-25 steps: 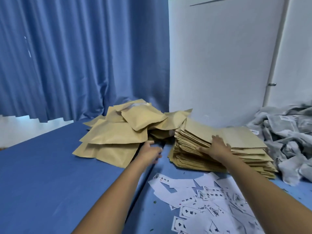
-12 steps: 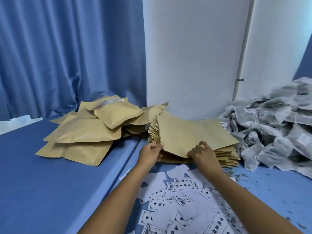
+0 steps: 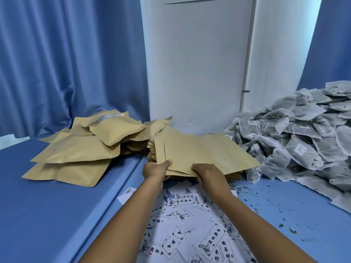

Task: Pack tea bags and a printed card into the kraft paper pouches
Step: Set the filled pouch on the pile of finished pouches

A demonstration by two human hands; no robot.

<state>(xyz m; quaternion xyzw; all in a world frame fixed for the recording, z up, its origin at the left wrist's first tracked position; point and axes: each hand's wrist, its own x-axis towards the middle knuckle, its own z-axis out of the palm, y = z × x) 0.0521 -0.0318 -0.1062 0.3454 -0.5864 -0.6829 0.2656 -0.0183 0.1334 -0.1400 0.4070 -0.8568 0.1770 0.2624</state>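
Kraft paper is pinched at its near edge by both hands: the left hand (image 3: 155, 168) has its thumb over the near left corner of the top pouch (image 3: 205, 152), and the right hand (image 3: 208, 172) is curled round the same edge just beside it. That flat pouch is tilted up off the stack of empty pouches (image 3: 152, 152) beneath. To the left, on the raised blue surface (image 3: 47, 215), a loose heap of plumper pouches (image 3: 79, 150) is seen, judged to be already filled. Many printed cards (image 3: 191, 224) lie scattered nearest the camera, and a large pile of tea bags (image 3: 303, 141) fills the right side. Much packing is judged to remain; whether the held pouch is open cannot be told.
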